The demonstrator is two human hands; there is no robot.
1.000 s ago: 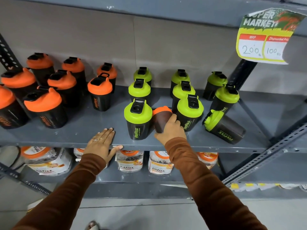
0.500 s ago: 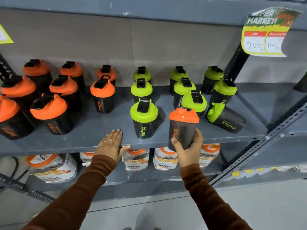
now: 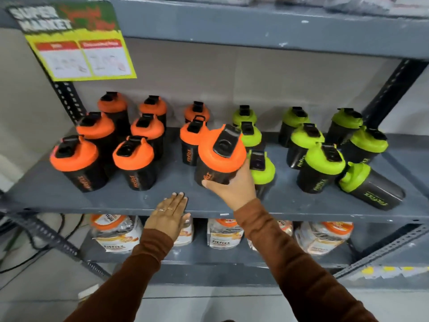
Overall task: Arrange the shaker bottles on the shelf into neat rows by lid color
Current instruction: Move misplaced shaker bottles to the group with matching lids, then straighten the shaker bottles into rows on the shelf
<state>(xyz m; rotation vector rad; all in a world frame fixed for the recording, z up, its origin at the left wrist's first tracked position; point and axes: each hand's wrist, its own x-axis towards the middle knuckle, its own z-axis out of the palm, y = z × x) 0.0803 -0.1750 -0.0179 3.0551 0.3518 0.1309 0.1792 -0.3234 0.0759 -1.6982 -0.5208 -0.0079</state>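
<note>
- Right hand [image 3: 234, 187] wrapped around the lower body of an orange-lidded shaker bottle [image 3: 219, 156], fingers curled on its dark wall from below and the right, thumb on the near side.
- Held bottle raised off the grey shelf [image 3: 69, 196], tilted with lid toward the camera, black flip cap up; placed between the orange group and the green group, just in front of another orange-lidded bottle [image 3: 192, 140].
- Left hand [image 3: 169, 213] lying flat, palm down, on the front edge of the shelf, fingers straight and pressed together, thumb hooked over the lip; rings on two fingers; nothing gripped.
- Orange-lidded bottles [image 3: 102, 145] standing upright in rough rows on the left part of the shelf.
- Green-lidded bottles [image 3: 322, 147] upright on the right part; one green-lidded bottle [image 3: 262, 168] just behind and right of the right hand.
- One green-lidded bottle on its side [image 3: 369, 185] near the right front edge, lid pointing left.
- Yellow price sign [image 3: 79, 45] hanging at upper left, print blurred.
- Bagged goods [image 3: 111, 233] on the lower shelf.
</note>
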